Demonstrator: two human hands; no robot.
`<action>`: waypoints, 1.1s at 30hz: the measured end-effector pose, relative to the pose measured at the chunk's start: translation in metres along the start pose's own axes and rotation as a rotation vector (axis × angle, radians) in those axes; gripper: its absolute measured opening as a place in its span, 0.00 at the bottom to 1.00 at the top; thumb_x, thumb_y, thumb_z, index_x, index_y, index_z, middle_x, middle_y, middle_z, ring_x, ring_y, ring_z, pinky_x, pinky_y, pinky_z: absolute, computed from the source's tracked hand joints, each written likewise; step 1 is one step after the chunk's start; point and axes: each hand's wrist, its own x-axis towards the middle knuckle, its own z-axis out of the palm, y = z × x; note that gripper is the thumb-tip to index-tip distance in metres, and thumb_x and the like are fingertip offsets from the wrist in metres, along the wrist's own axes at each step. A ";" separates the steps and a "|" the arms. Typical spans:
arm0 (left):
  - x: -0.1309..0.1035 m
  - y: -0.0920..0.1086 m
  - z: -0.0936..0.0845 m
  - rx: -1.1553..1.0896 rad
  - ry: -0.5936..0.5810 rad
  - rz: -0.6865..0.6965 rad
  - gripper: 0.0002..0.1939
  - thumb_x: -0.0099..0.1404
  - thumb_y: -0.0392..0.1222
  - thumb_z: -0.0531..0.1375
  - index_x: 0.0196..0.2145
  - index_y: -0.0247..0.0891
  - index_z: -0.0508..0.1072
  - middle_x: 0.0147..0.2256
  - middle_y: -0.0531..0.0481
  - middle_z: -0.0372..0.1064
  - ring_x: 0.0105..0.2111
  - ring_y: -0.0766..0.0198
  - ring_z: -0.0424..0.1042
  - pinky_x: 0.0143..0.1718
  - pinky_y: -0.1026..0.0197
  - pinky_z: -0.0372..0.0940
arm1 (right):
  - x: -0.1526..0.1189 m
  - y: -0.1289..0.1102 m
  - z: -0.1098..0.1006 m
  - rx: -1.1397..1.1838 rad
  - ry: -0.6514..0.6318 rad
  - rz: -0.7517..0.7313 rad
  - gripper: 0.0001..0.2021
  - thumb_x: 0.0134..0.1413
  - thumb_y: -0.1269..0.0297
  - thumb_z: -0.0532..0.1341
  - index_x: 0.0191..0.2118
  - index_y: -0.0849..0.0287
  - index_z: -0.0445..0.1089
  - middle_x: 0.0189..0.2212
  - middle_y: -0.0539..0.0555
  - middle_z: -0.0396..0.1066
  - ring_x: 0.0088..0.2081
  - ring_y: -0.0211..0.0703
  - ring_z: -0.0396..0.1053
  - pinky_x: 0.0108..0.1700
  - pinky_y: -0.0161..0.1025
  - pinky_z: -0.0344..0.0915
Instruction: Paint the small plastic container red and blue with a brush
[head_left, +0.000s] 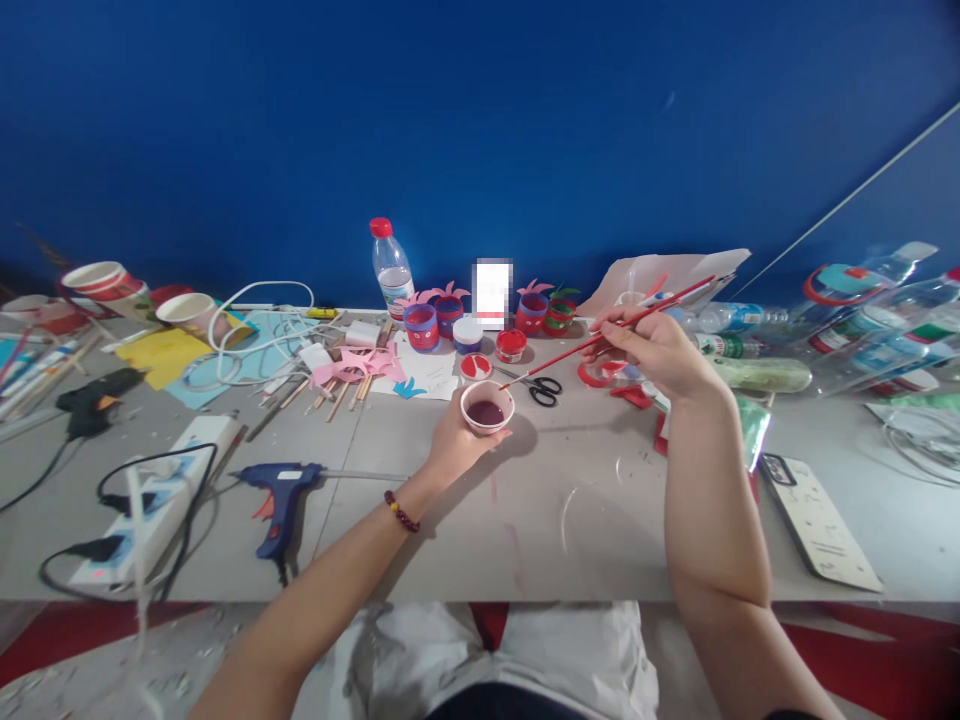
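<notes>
My left hand (459,438) is wrapped round a paper cup (487,420) with dark red liquid in it. In my right hand (645,345) is a long red paintbrush (559,358), slanting down to the left, its tip at the cup's rim. Whether the bristles touch the rim I cannot tell. Just behind the cup are a paint lid (475,367) smeared red and an open jar of red paint (511,345). A pair of black-handled scissors (545,390) lies to the cup's right.
Small painted cups with paper tops, such as one (421,328), stand near the blue wall. A blue glue gun (281,500) and a power strip (161,500) lie left. Plastic bottles (742,318) and a phone (817,520) are on the right.
</notes>
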 end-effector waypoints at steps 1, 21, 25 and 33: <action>0.000 0.000 0.000 -0.003 0.001 0.000 0.34 0.50 0.42 0.74 0.52 0.44 0.65 0.48 0.47 0.72 0.47 0.55 0.74 0.46 0.55 0.69 | 0.000 -0.001 0.000 -0.025 -0.017 0.013 0.17 0.47 0.49 0.71 0.34 0.57 0.72 0.29 0.54 0.77 0.32 0.44 0.76 0.38 0.41 0.75; 0.004 -0.013 0.000 -0.085 -0.014 0.136 0.33 0.53 0.37 0.68 0.54 0.43 0.61 0.50 0.45 0.69 0.50 0.56 0.73 0.52 0.52 0.68 | -0.004 0.003 -0.009 -0.145 -0.126 0.078 0.14 0.50 0.51 0.69 0.34 0.56 0.78 0.32 0.56 0.80 0.35 0.45 0.79 0.42 0.42 0.77; 0.003 -0.010 0.001 -0.074 0.001 0.107 0.31 0.54 0.39 0.68 0.54 0.43 0.62 0.49 0.45 0.70 0.49 0.56 0.73 0.51 0.53 0.69 | -0.002 0.004 -0.010 -0.143 -0.123 0.078 0.15 0.49 0.49 0.69 0.35 0.57 0.79 0.31 0.56 0.80 0.35 0.46 0.79 0.41 0.42 0.77; 0.005 -0.009 0.003 -0.061 0.034 0.064 0.31 0.50 0.40 0.71 0.51 0.42 0.67 0.48 0.46 0.72 0.48 0.54 0.73 0.50 0.52 0.68 | 0.002 0.010 -0.012 -0.161 -0.149 0.088 0.16 0.49 0.48 0.69 0.35 0.56 0.79 0.32 0.56 0.80 0.36 0.47 0.79 0.40 0.41 0.77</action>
